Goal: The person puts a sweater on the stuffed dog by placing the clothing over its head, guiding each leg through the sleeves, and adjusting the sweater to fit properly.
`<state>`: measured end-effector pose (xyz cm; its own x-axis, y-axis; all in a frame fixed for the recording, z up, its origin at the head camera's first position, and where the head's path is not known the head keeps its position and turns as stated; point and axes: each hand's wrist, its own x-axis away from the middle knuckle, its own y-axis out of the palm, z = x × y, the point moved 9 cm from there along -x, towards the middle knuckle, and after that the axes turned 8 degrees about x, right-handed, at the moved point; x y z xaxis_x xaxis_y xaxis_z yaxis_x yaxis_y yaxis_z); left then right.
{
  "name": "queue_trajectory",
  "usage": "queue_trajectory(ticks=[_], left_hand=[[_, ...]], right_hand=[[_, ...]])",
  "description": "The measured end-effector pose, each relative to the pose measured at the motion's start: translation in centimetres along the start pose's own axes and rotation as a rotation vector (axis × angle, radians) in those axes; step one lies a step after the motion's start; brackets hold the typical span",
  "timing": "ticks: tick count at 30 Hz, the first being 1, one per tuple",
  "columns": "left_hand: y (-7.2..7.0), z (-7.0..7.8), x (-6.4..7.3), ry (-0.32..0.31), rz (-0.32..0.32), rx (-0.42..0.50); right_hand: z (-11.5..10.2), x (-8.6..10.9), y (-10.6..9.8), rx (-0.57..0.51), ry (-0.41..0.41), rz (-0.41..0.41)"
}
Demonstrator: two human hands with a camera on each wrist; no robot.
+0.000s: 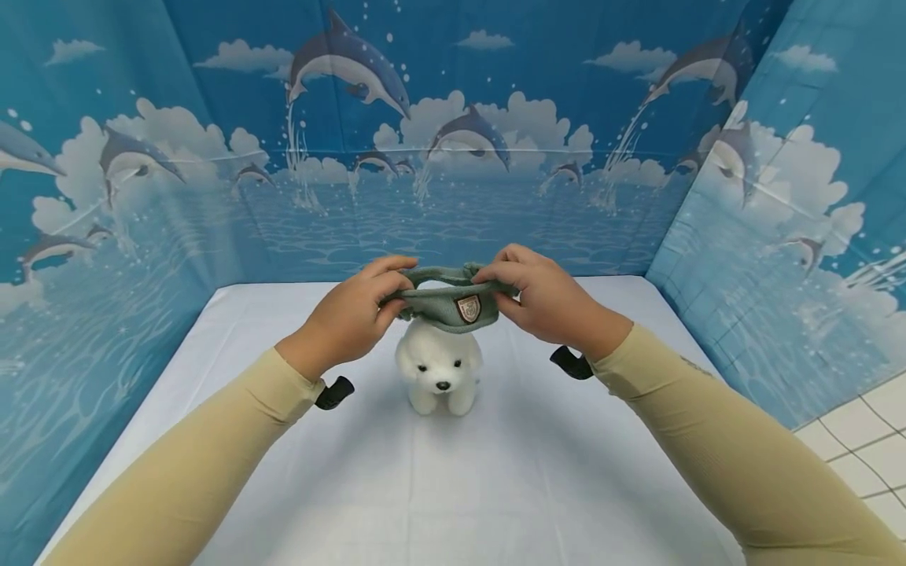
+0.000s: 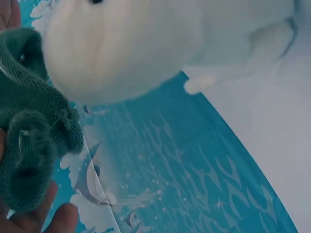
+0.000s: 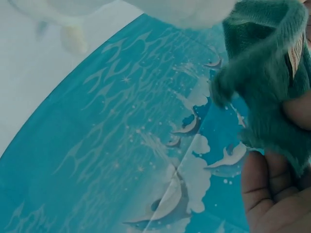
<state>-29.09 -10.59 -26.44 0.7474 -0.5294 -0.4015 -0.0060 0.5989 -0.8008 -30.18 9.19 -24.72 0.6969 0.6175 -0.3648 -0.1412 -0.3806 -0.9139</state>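
Observation:
A small green knit garment [image 1: 442, 308], apparently a toy's sweater, is stretched between my two hands with its opening held wide. A shield-shaped patch [image 1: 469, 308] shows on its front. My left hand [image 1: 347, 314] pinches one side of the opening, and my right hand [image 1: 548, 297] pinches the other. Just below, a white plush dog [image 1: 440, 368] stands facing me, the garment overlapping the top of its head. A short tube of knit like a sleeve [image 2: 30, 160] hangs by the left fingers in the left wrist view. Green fabric [image 3: 272, 97] lies between thumb and fingers in the right wrist view.
The dog stands on a white-covered table [image 1: 467, 495]. Blue curtains [image 1: 453, 196] printed with dolphins and clouds enclose the back and sides. Black wrist-worn pieces [image 1: 335, 393] jut out below both sleeves. White tiles [image 1: 871, 440] show at the lower right.

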Motion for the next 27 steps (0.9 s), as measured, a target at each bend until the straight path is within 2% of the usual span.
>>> queue_trajectory(ticks=[6, 10, 13, 17, 22, 24, 27], left_hand=[[0.1, -1.7, 1.1, -0.046, -0.129, 0.022], [1.4, -2.8, 2.0, -0.072, -0.219, 0.004], [2.6, -3.2, 2.6, -0.098, -0.264, 0.017], [3.6, -3.4, 2.9, -0.121, -0.273, 0.035], [3.4, -3.0, 2.9, -0.047, -0.232, 0.013], [3.3, -2.9, 3.1, -0.028, -0.257, 0.019], [3.5, -3.1, 3.4, -0.045, -0.339, 0.041]], right_hand=[[-0.3, -0.2, 1.9, -0.012, -0.025, -0.087], [-0.7, 0.1, 3.7, -0.036, -0.066, -0.139], [-0.8, 0.3, 4.7, -0.06, -0.068, -0.175], [-0.8, 0.5, 5.8, -0.082, -0.046, -0.227], [-1.2, 0.5, 6.5, -0.053, -0.087, -0.244], [-1.4, 0.6, 6.6, -0.036, -0.115, -0.247], [-1.4, 0.8, 6.9, -0.024, -0.119, -0.28]])
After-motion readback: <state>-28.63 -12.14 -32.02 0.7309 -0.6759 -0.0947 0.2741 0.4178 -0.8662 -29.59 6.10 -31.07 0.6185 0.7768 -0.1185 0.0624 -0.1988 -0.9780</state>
